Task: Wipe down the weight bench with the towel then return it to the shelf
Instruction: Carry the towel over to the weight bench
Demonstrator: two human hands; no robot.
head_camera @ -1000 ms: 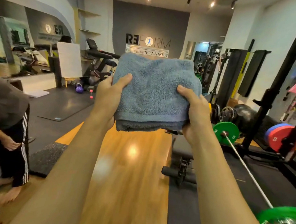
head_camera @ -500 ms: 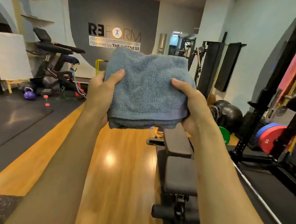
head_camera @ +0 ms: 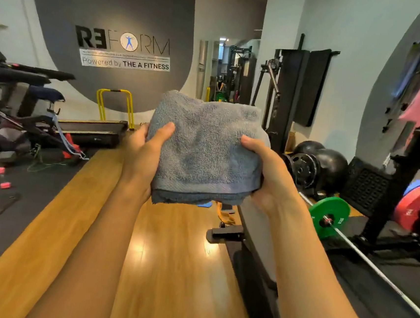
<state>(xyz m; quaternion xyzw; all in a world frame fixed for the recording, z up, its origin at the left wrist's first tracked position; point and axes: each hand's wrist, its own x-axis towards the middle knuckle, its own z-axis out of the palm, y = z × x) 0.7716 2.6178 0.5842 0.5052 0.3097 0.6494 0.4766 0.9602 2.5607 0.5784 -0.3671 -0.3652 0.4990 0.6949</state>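
A folded blue-grey towel (head_camera: 206, 148) is held up in front of me at chest height. My left hand (head_camera: 144, 155) grips its left edge with the thumb on top. My right hand (head_camera: 266, 172) grips its right edge the same way. The black weight bench (head_camera: 257, 243) lies below and to the right, mostly hidden behind my right forearm; its front foot bar sticks out to the left onto the wooden floor. No shelf can be made out.
A barbell (head_camera: 373, 264) with a green plate (head_camera: 329, 216) lies right of the bench, beside a black rack (head_camera: 416, 163) with red and blue plates. Black balls sit by the right wall. Exercise bikes (head_camera: 16, 104) and small pink dumbbells are on the left mats.
I have turned right and walked forward: the bench now lies close under my right arm. The towel has dropped a little lower, still gripped by both hands. The person at left is out of view.
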